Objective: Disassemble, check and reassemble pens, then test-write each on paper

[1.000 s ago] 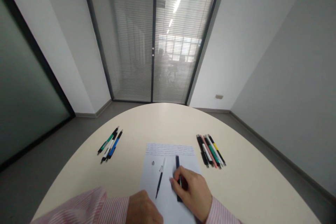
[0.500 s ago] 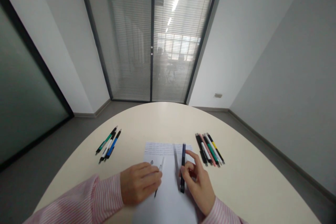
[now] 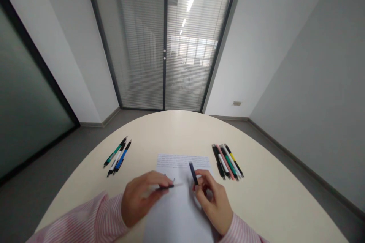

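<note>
Over the sheet of paper, my left hand pinches a slim pen part, dark at one end and pale toward the right. Its pale end is blurred, so its exact kind is unclear. My right hand closes its thumb and fingers round a dark pen barrel, which tilts up and to the left. The barrel's lower end is hidden behind the fingers. Just beyond my left fingertips, small dark bits show on the paper, too small to name. The two held pieces are apart.
On the left of the round cream table lie a green pen, a white pen and a blue pen. A row of several pens lies at the right. Printed lines run along the paper's far edge.
My left hand has turned, swinging the slim part from steep to nearly level. In my right hand the barrel has tipped leftward, and the raised index finger has curled in.
</note>
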`<state>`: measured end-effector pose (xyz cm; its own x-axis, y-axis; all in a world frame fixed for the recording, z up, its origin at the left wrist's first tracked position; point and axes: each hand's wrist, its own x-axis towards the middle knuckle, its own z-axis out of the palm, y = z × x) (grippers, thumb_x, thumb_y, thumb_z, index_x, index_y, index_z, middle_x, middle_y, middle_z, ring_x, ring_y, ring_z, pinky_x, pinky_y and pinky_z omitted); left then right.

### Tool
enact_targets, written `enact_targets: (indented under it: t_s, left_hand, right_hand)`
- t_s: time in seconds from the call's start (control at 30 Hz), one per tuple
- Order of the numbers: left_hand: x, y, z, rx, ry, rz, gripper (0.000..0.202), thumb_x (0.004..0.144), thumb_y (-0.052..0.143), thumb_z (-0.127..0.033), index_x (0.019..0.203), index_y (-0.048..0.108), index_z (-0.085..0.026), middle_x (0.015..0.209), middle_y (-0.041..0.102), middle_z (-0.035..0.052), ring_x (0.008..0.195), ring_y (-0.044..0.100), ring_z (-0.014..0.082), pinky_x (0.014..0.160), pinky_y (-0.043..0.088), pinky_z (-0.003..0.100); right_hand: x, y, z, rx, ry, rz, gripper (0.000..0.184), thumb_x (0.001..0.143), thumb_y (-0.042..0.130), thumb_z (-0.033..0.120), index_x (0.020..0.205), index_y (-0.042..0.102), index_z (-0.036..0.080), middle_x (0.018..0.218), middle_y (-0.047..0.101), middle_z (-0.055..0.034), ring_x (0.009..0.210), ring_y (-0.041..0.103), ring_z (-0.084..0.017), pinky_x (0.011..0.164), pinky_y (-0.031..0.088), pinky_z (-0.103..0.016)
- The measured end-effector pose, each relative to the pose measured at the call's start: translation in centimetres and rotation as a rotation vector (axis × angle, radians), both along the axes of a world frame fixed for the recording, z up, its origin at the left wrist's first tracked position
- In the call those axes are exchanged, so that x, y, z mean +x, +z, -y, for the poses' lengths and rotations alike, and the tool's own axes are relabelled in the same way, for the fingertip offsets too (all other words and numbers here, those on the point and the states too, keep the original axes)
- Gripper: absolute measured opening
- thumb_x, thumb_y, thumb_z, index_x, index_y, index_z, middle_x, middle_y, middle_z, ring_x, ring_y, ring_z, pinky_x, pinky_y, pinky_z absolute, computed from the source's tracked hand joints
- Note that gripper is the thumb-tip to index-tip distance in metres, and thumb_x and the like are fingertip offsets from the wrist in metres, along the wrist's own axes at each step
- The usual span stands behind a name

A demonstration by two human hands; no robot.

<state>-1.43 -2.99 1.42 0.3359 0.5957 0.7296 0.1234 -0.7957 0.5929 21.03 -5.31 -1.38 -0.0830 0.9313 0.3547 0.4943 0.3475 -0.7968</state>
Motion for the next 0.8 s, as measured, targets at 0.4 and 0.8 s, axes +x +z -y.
enact_targets:
  t_s: [0.4, 0.8]
  left_hand:
    - [-0.2, 0.5, -1.4, -0.689, 0.086, 0.452, 0.014, 0.082, 0.066, -0.027, 0.088, 0.061, -0.015, 0.083, 0.07, 0.0039, 0.081, 0.066, 0.0154, 0.074, 0.054, 0.023]
    - [0.8, 0.0, -0.4, -0.728, -0.102, 0.185, 0.017, 0.075, 0.069, -0.018, 0.091, 0.068, -0.015, 0.09, 0.07, 0.0069, 0.086, 0.066, 0.0186, 0.079, 0.054, 0.025]
  right_hand:
    - [-0.7, 1.2, 0.4, 0.168, 0.077, 0.134, 0.016, 0.082, 0.048, 0.013, 0.094, 0.056, 0.021, 0.077, 0.058, -0.0024, 0.071, 0.055, -0.018, 0.062, 0.044, -0.029]
    - [-0.6, 1.1, 1.0, 0.24, 0.214, 0.165, 0.025, 0.085, 0.045, 0.009, 0.105, 0.053, 0.021, 0.085, 0.06, -0.0053, 0.081, 0.054, -0.021, 0.069, 0.045, -0.034]
